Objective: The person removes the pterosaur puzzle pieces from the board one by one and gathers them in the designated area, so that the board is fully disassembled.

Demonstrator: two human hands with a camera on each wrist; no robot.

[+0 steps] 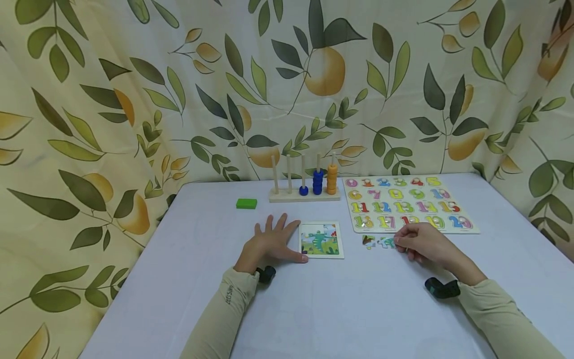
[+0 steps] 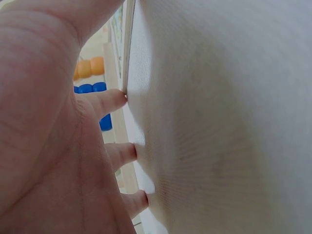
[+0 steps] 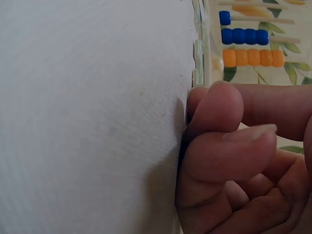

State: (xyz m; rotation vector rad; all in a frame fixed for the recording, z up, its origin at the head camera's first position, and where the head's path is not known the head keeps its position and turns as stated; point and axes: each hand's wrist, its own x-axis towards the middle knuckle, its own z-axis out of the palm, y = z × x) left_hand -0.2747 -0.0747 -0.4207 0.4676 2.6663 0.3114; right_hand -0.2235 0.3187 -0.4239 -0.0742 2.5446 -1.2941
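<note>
My left hand [image 1: 273, 242] is spread on the white table, its thumb at the lower left corner of a small framed jigsaw puzzle [image 1: 331, 248] and its index fingertip at the upper left corner. The puzzle picture has a green dinosaur over green ground. In the left wrist view, the fingertips [image 2: 129, 152] touch down beside the frame's edge. Bent over the table, my right hand [image 1: 421, 244] has thumb and fingertips at the right end of loose jigsaw pieces [image 1: 385, 243]. Its curled fingers [image 3: 219, 161] hide what lies under them; I cannot tell if they pinch a piece.
A number puzzle board [image 1: 408, 202] lies beyond my right hand. Behind the framed puzzle stands a wooden peg rack [image 1: 287, 198] with blue beads [image 1: 318, 182] and orange beads [image 1: 332, 179]. A green block [image 1: 246, 203] sits at the left. A leaf-patterned curtain [image 1: 202, 124] hangs behind the table.
</note>
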